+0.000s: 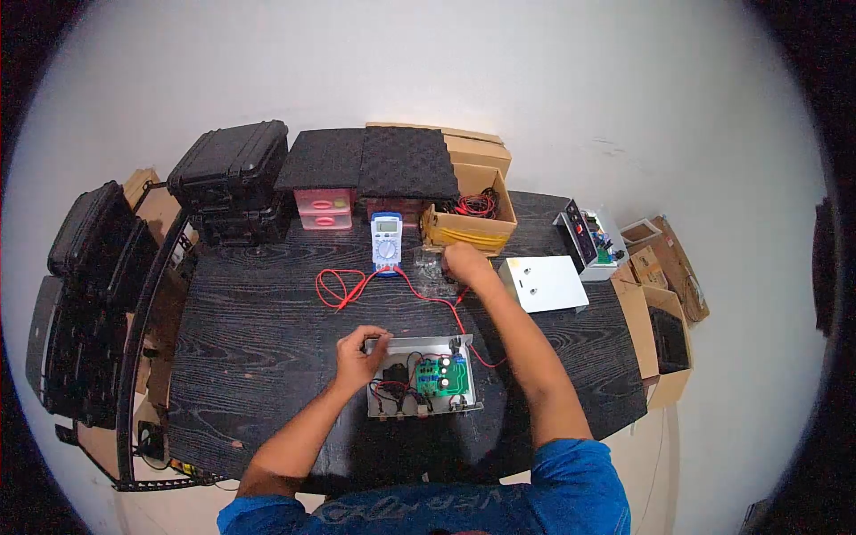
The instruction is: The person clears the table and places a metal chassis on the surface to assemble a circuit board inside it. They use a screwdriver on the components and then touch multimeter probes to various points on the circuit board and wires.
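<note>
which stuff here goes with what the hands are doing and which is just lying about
Likely in use: open metal case, left hand at its corner; green circuit board inside; clear plastic item by right hand; perhaps the multimeter.

Seemingly just lying about: black hard cases; pink drawers; black foam sheets.

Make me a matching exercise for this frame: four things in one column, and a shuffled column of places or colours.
1. multimeter
2. circuit board
3. left hand
4. right hand

A. green, inside the open metal case
B. just in front of the open cardboard box
C. white and blue, with red leads
D. at the metal case's far left corner

Pairs: 1-C, 2-A, 3-D, 4-B
</note>
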